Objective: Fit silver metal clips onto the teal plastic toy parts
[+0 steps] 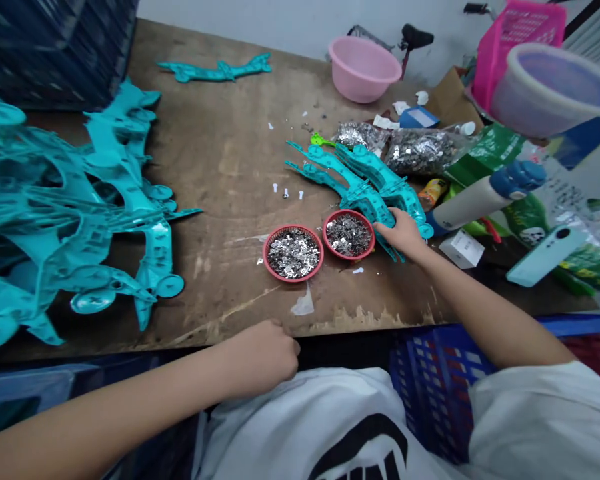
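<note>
My right hand [401, 235] reaches over the table, its fingers closed on the near end of a teal plastic part [363, 193]. Beside it, to the right, lies a second long teal part [393, 179]. Just left of that hand stands a red basket [326, 241] of small metal pieces. Another red basket [266, 259], filled with shiny metal clips, is further left. My left hand [267, 353] is curled at the table's front edge, near my lap; whatever its fingers may hold is hidden.
A tangled heap of teal parts [105, 220] fills the left side, below a dark crate [50, 53]. One teal part [220, 69] lies at the back. Bags of metal pieces [423, 152], a bottle [473, 200] and a phone [545, 257] crowd the right. A pink basin [363, 77] stands behind.
</note>
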`<state>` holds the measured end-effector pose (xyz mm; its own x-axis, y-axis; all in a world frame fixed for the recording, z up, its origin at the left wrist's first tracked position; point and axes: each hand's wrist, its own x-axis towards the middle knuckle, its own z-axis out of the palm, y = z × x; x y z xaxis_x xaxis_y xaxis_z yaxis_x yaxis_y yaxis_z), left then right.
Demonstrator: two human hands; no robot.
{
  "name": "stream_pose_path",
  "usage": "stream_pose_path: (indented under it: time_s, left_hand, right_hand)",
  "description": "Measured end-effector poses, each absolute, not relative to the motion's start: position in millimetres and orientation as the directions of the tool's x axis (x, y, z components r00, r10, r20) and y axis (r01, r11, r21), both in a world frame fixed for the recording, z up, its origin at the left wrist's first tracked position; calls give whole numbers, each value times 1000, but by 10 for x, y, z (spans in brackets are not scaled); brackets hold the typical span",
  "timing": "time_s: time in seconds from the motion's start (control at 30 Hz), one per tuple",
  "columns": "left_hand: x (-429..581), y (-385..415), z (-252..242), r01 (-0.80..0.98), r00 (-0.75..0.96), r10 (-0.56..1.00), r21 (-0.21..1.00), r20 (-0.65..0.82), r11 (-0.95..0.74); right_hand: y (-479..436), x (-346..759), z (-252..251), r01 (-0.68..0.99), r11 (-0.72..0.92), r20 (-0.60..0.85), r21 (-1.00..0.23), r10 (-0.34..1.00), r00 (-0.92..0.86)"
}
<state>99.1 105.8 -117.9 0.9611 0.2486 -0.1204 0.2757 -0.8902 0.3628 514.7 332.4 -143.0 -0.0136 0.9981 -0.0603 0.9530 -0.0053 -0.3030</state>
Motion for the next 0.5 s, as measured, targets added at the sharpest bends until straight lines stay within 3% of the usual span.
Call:
stream_pose_path:
  time_s: [0.5]
  left_hand:
    - [955, 1091, -1230, 317, 942, 257, 325, -215, -891]
  right_hand:
    - [3313, 5141, -1474, 967, 23, -145, -253, 987, -61]
